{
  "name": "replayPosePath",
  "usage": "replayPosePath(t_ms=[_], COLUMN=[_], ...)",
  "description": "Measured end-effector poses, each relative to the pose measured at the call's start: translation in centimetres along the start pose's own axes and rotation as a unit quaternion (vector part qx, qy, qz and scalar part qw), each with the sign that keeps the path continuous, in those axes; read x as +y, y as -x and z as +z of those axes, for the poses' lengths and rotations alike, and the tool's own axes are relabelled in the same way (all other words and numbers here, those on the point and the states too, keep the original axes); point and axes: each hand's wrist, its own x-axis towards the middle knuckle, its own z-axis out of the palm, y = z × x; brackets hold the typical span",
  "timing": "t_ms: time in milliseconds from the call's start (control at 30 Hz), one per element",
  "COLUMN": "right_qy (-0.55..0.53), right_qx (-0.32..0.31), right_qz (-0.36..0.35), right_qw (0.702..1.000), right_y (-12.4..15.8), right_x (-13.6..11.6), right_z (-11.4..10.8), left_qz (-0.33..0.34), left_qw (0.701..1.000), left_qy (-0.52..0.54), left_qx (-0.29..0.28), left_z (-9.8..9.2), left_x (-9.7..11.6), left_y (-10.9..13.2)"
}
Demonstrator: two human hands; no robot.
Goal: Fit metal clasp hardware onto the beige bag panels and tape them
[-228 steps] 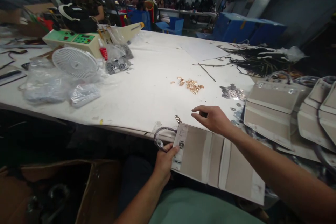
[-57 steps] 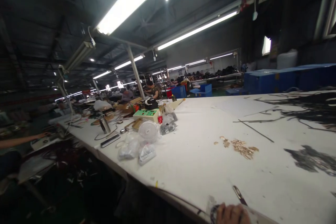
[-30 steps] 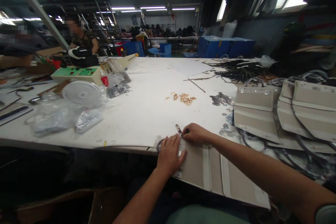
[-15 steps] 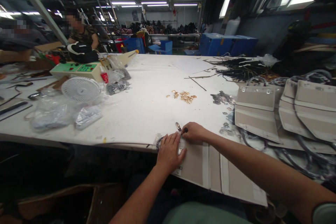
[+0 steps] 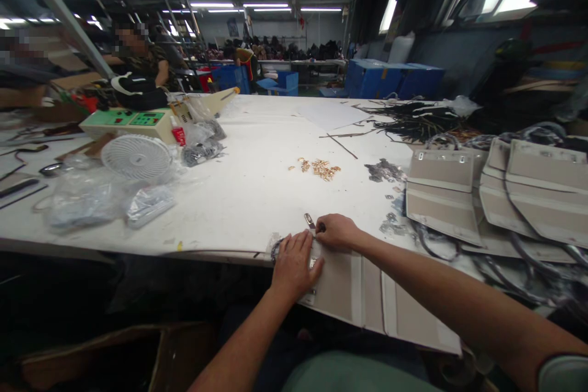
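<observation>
A flat beige bag panel (image 5: 367, 297) with pale stripes lies over the near edge of the white table (image 5: 257, 165), partly on my lap. My left hand (image 5: 294, 263) rests flat on its left end, fingers stretched out, over a small metal fitting. My right hand (image 5: 336, 231) is closed in a pinch at the panel's upper left corner, right beside a small metal tool (image 5: 309, 221) lying on the table. What the pinch holds is hidden. A grey cord handle (image 5: 274, 249) shows just left of my left hand.
Gold fittings (image 5: 319, 168) and dark metal pieces (image 5: 383, 170) lie mid-table. Stacked beige bag panels (image 5: 487, 196) sit right, black straps (image 5: 413, 119) behind. Left: a white fan (image 5: 136, 157), plastic bags (image 5: 87, 199), a green-topped machine (image 5: 133, 121). A person sits far left. A cardboard box (image 5: 114, 355) is below.
The view swung up to the ceiling and came back down. My right hand went from hovering above the panel to pinching at its corner; my left hand went from gripping the edge to lying flat.
</observation>
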Motion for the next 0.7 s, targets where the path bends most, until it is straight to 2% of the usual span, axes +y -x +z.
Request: replayPosePath(t_ms=[200,367,533,700], right_qy=[-0.018,-0.034,-0.076,-0.136], right_qx=[-0.021,-0.015,-0.015,-0.034], right_qz=[0.018,0.027,0.026,0.01], right_qw=[0.999,0.999,0.997,0.99], right_y=[-0.1,-0.1,0.5,0.6], right_x=[0.0,0.2,0.8,2.2], right_z=[-0.3,-0.2,-0.2,-0.4], left_qz=[-0.026,-0.088,-0.122,-0.133], left_qw=[0.998,0.989,0.971,0.949], left_qy=[0.029,0.047,0.072,0.124], left_qx=[-0.04,-0.111,-0.192,-0.259], left_z=[-1.4,-3.2,-3.2,-2.7], left_x=[-0.2,-1.0,-2.1,-2.6], left_y=[-1.1,-4.5,-8.4,-10.5])
